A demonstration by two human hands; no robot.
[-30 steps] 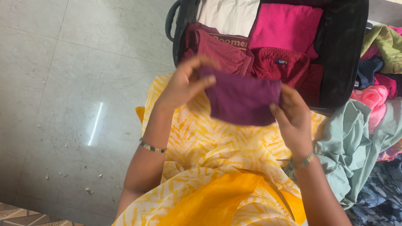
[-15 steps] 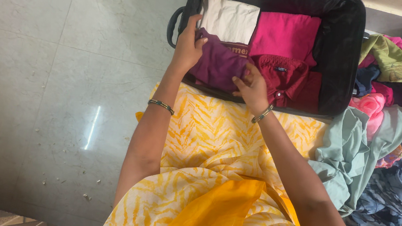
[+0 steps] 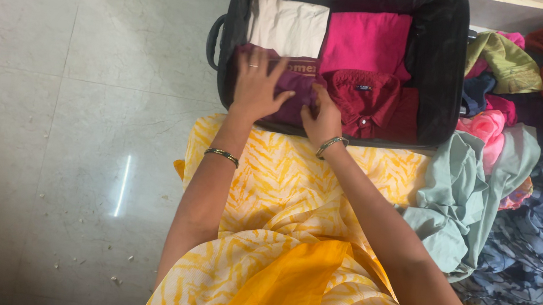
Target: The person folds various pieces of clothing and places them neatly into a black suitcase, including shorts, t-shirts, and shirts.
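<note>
Since half a second back, both hands flattened onto the purple folded garment [image 3: 293, 95] in the black suitcase's [image 3: 452, 70] near-left corner: left hand [image 3: 256, 86] splayed on top, right hand [image 3: 323, 114] pressing its right edge, neither gripping.

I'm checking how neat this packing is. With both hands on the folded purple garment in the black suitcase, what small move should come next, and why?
Probably press and smooth it flat. The left hand lies spread on the folded purple garment and the right hand is at its edge, beside the dark red collared shirt in the black suitcase. It looks placed but hardly settled.
</note>
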